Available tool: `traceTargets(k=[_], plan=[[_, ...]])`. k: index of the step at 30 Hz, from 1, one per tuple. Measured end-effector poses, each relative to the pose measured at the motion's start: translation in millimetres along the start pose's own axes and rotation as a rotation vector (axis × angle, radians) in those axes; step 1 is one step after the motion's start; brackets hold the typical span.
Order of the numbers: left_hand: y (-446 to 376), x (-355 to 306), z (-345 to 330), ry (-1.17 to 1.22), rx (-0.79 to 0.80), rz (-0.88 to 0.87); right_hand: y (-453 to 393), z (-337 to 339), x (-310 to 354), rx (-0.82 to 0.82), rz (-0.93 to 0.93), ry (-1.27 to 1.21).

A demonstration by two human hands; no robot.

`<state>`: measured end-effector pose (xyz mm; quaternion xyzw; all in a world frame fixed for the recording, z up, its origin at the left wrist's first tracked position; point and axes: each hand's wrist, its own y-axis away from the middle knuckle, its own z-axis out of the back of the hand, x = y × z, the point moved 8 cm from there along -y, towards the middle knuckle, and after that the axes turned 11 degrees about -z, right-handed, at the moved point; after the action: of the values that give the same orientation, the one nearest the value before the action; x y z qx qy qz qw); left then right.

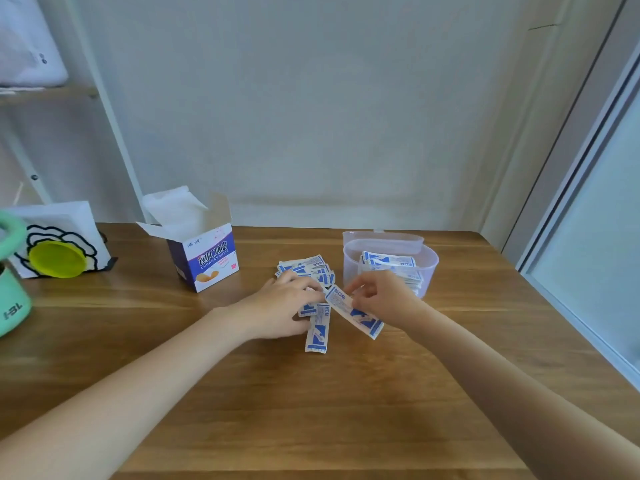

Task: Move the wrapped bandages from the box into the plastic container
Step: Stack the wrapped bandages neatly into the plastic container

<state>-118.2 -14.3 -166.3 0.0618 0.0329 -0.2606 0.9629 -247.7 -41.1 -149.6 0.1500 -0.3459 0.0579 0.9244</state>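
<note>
Bandages (306, 269) lay piled on table (277, 393) between open box (207, 261) and plastic container (427, 268), some already inside; right hand (384, 297) pinched one wrapped bandage (356, 313); left hand (284, 306) rested on pile, fingers loosely curled.

open tabletop (311, 410) nearside; box (204, 258) and container (429, 268) flank pile (304, 266).

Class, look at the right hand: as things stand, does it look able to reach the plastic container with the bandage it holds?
Probably yes. The right hand pinches a wrapped bandage just in front of the plastic container, whose top is open, and nothing stands between them.
</note>
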Motion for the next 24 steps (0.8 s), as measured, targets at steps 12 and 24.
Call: traceTargets(k=[12,24], plan=[[-0.3,-0.5,-8.4,0.157,0.020,0.057,3.3,-7.7,-11.5,0.142,-0.133,-0.395],[5.1,19.7,2.6,0.106,-0.068,0.129,30.8,-52.3,43.1,0.130,0.627,0.904]])
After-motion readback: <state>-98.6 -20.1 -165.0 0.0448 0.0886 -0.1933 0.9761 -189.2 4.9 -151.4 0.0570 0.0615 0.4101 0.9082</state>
